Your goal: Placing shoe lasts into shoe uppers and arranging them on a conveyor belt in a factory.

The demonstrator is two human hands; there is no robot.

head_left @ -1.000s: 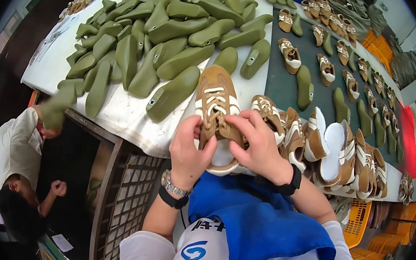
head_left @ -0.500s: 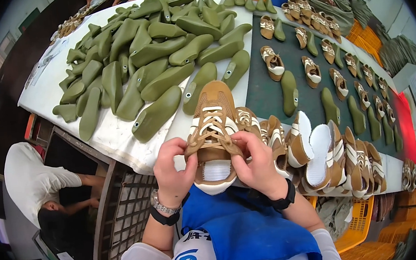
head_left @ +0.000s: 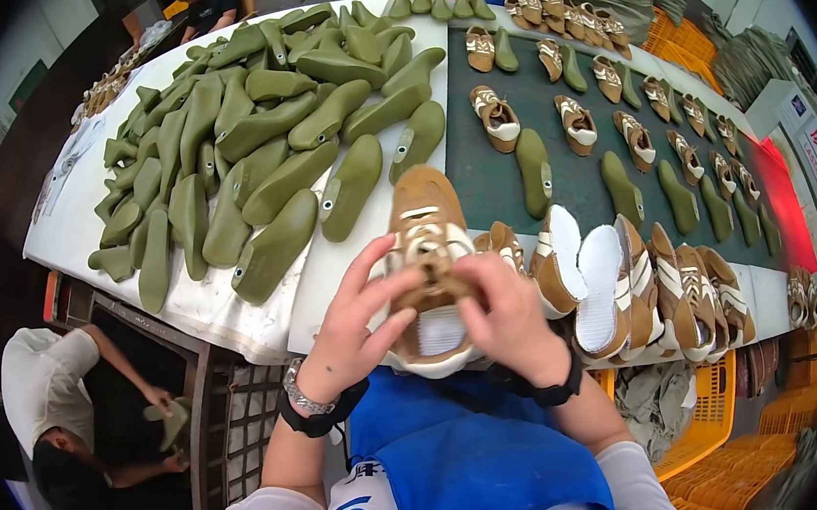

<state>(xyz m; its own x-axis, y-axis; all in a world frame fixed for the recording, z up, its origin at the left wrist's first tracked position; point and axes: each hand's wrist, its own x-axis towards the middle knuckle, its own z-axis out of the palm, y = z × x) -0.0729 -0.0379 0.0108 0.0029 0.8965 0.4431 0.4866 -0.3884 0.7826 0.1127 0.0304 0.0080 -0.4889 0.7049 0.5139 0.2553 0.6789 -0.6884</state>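
Observation:
A brown and white sneaker point(head_left: 428, 197) stands before me at the table edge, toe pointing away, its white insole visible in the opening. My left hand point(head_left: 350, 315) reaches over its left side, with the fingertips closed at the bunched shoelaces point(head_left: 430, 271); motion smears them a little. On the other side, my right hand point(head_left: 511, 316) grips the sneaker's upper beside the laces, thumb at the collar. The exact hold on the lace ends is blurred. Another brown sneaker point(head_left: 500, 240) stands just right of it, partly hidden by my right hand.
Green shoe lasts point(head_left: 269, 185) lie heaped at left. Sneakers and lasts stand in rows on a dark green mat point(head_left: 490, 183). Several sneakers point(head_left: 673, 293) line the near right edge above an orange crate point(head_left: 713, 403). A person point(head_left: 56, 377) bends at lower left, holding a last.
Both hands have shifted from the sides of the sneaker's opening toward the middle of the laces. The view has turned somewhat right. The person at lower left now shows a last in hand.

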